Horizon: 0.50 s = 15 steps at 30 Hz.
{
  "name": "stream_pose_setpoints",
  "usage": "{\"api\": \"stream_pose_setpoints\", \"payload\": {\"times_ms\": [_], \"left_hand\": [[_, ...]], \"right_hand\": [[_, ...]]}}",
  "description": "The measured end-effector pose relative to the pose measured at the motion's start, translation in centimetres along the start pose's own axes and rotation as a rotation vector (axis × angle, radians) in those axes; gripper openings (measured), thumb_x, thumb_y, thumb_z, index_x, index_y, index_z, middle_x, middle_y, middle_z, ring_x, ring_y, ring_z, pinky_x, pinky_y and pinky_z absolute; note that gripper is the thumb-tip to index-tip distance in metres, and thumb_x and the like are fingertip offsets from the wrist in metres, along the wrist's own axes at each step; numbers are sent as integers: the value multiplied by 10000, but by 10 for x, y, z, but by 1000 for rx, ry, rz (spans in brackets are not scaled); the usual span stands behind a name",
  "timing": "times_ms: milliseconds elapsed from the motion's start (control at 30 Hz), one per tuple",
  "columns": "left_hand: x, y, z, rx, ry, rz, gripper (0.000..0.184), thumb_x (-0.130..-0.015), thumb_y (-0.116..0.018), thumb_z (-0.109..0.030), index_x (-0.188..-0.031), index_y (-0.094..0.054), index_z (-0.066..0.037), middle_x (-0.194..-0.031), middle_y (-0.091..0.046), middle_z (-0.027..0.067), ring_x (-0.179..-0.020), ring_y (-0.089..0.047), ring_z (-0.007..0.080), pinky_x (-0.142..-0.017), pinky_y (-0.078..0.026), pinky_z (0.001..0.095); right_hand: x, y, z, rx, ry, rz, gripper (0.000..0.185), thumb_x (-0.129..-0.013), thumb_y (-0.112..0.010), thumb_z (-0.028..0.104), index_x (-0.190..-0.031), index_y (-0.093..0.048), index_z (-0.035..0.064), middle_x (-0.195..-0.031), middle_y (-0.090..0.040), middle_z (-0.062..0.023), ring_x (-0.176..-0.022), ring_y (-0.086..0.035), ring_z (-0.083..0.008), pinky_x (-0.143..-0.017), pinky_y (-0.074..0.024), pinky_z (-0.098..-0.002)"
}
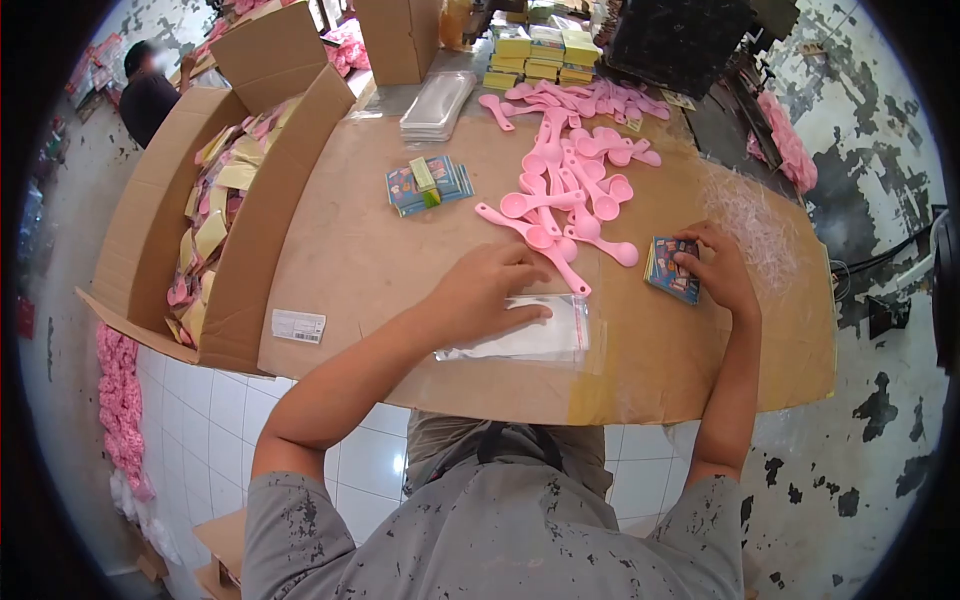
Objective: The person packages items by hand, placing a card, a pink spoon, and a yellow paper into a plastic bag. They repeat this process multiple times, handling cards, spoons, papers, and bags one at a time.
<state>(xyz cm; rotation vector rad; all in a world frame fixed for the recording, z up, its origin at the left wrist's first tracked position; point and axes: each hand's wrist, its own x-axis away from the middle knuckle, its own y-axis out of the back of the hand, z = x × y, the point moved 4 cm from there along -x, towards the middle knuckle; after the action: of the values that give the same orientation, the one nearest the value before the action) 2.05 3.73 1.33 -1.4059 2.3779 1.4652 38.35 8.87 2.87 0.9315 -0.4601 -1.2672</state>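
Observation:
My left hand (pixel 486 295) rests over a flat stack of clear plastic bags (pixel 535 338) near the table's front edge. Its fingers are apart, and the thumb lies across the bags. At the right, my right hand (pixel 716 264) grips a small stack of blue printed cards (pixel 672 270), with the thumb on the top card and the fingers at the far edge. Just beyond my left fingers, pink plastic measuring spoons (pixel 541 203) lie in a loose heap. Farther back on the left is a bundle of blue cards (pixel 428 184) with a green-yellow band.
A cardboard box (pixel 285 190) of packed items stands left. Clear bags (pixel 438 106) and yellow-edged card stacks (pixel 545 50) sit at the back. Clear plastic strands (pixel 755 235) lie right, a white label (pixel 298 326) front left. Another person (pixel 148 100) is beyond the box.

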Motion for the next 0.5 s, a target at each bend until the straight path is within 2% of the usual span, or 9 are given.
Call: {"api": "stream_pose_setpoints", "payload": {"times_ms": [33,133,167,267,367,433,467,500], "left_hand": [[1,-4,-1,-20,-42,-36,331,-779,-865,-205,-1048,-743,-56,-1023,-644,87,-882,-633,275,-787,-518,401],[0,-8,1,7,23,14,242,-798,-837,-169,-966,-713,-45,-1037,-665,110,-973,-641,301,-842,-512,433],[-1,-9,3,47,60,35,225,-802,-827,-149,-964,-711,-43,-1007,-666,110,-945,-644,299,-829,-515,426],[-2,-10,7,152,158,60,179,-817,-799,-97,-958,-707,-36,-922,-667,109,-867,-652,293,-787,-523,406],[-1,-11,7,160,155,3,148,-830,-778,-73,-953,-706,-31,-874,-667,109,-815,-655,285,-752,-526,391],[-1,-12,8,78,72,-37,137,-837,-770,-68,-950,-702,-31,-880,-672,111,-806,-657,279,-741,-527,387],[-1,-12,8,82,97,-9,139,-844,-770,-63,-960,-702,-32,-890,-679,101,-816,-659,257,-745,-530,373],[-2,-10,6,85,122,18,141,-850,-771,-59,-971,-701,-34,-900,-686,92,-826,-662,235,-749,-533,359]], "right_hand": [[0,1,0,-18,-29,-24,232,-870,-769,101,-1074,-723,0,-1040,-675,-107,-998,-646,-247,-943,-490,-369],[0,4,-4,-24,-51,-68,175,-865,-770,75,-1015,-712,5,-974,-690,-76,-954,-647,-206,-910,-494,-353],[1,5,-6,-19,-49,-76,158,-864,-770,66,-998,-708,10,-950,-695,-64,-937,-647,-190,-896,-496,-347],[4,11,-7,-214,-76,-25,117,-892,-754,50,-991,-703,14,-926,-701,-46,-927,-654,-159,-869,-506,-329],[9,6,28,-665,-142,-31,89,-920,-733,29,-997,-700,1,-956,-714,-44,-945,-666,-147,-855,-522,-319],[14,-16,45,-778,-74,105,87,-932,-722,25,-1007,-696,-12,-979,-722,-53,-961,-676,-159,-848,-535,-327],[15,-28,54,-834,-39,173,87,-939,-717,23,-1011,-694,-19,-991,-726,-57,-969,-681,-165,-845,-541,-330],[13,-41,67,-805,108,249,100,-935,-723,24,-1023,-697,-13,-1001,-730,-58,-962,-682,-160,-839,-544,-331]]}}
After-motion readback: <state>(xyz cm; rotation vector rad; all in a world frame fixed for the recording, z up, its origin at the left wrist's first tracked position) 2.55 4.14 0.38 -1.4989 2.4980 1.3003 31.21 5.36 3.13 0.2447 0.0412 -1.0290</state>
